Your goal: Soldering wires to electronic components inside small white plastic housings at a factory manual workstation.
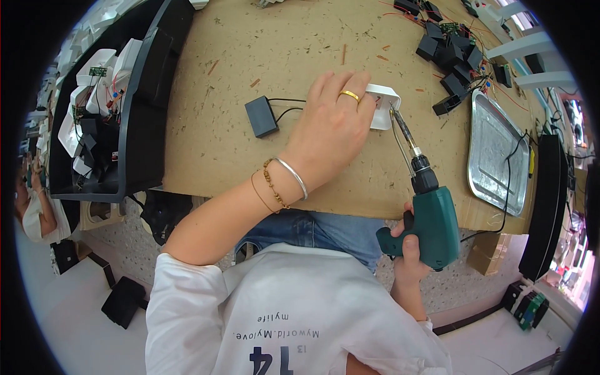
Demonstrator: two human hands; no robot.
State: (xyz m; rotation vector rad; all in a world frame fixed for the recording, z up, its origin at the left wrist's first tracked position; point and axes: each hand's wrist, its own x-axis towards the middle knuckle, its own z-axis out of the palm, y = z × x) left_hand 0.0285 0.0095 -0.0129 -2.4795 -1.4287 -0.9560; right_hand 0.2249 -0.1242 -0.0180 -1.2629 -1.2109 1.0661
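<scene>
My left hand (334, 122), with a gold ring and bracelets on the wrist, presses down on a small white plastic housing (384, 106) on the brown worktop (250, 56). Black wires run from under the hand to a small black box (260, 117) on its left. My right hand (407, 249) grips the handle of a green electric screwdriver (431, 215). Its long bit (400, 128) is tilted up and touches the right edge of the white housing.
A black crate (134, 144) with white housings and circuit boards stands at the left. A pile of black boxes with wires (453, 53) lies at the back right, beside a metal tray (494, 153). Another person (34, 212) sits far left.
</scene>
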